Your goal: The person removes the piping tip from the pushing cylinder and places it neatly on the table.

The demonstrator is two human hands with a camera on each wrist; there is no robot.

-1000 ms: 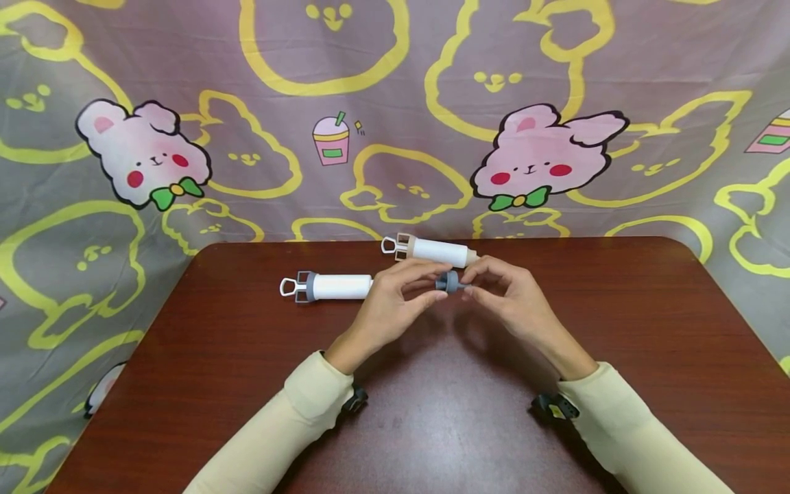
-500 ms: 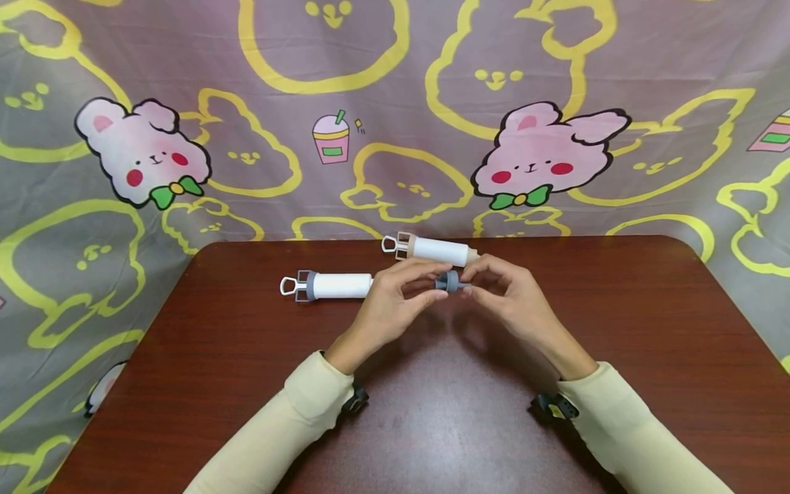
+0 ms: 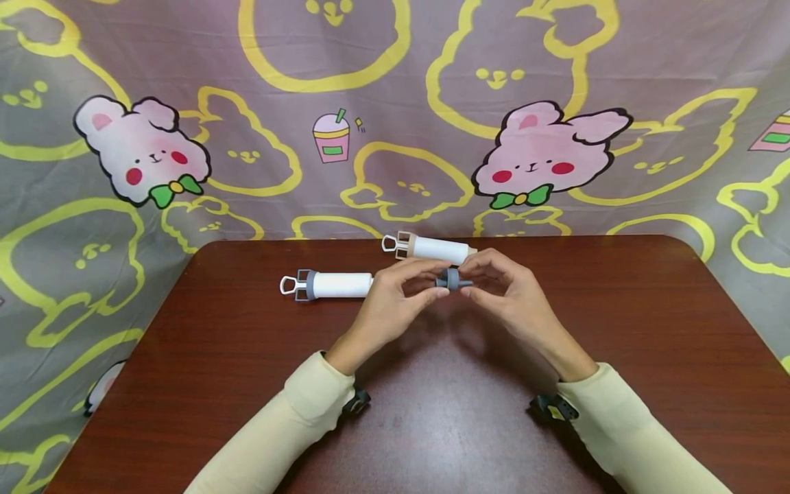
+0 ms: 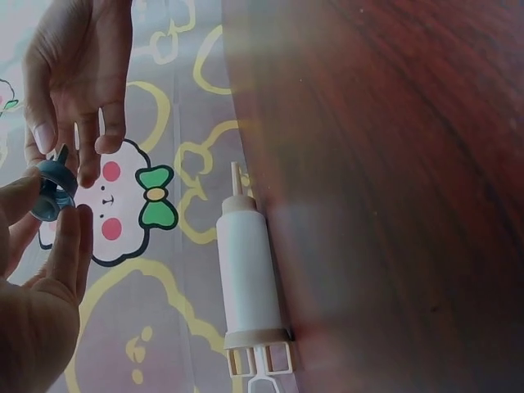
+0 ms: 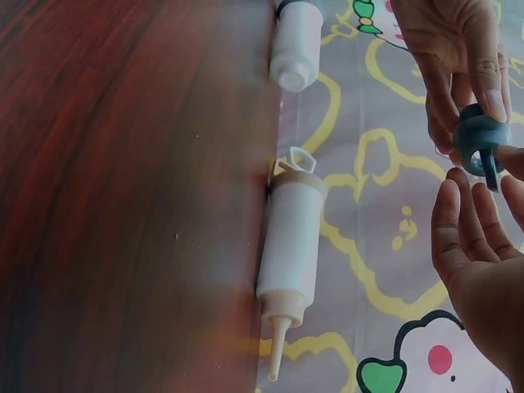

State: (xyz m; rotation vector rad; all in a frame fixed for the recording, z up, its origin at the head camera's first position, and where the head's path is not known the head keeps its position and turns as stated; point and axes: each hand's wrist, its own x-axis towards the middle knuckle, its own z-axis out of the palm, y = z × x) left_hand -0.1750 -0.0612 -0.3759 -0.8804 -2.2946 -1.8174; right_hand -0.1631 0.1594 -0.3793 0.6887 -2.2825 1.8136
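Grey nozzle cap (image 3: 453,278) looks already off the grey-collared syringe (image 3: 341,285); left hand (image 3: 395,298) pinching it, right hand (image 3: 513,291) fingers loose. Beige-collared syringe (image 3: 439,251) still has its nozzle (image 5: 280,348).

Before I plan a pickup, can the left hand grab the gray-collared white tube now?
Probably not yet: the left hand holds the gray nozzle piece. Otherwise, the white tube lies close by with nothing visibly blocking it.
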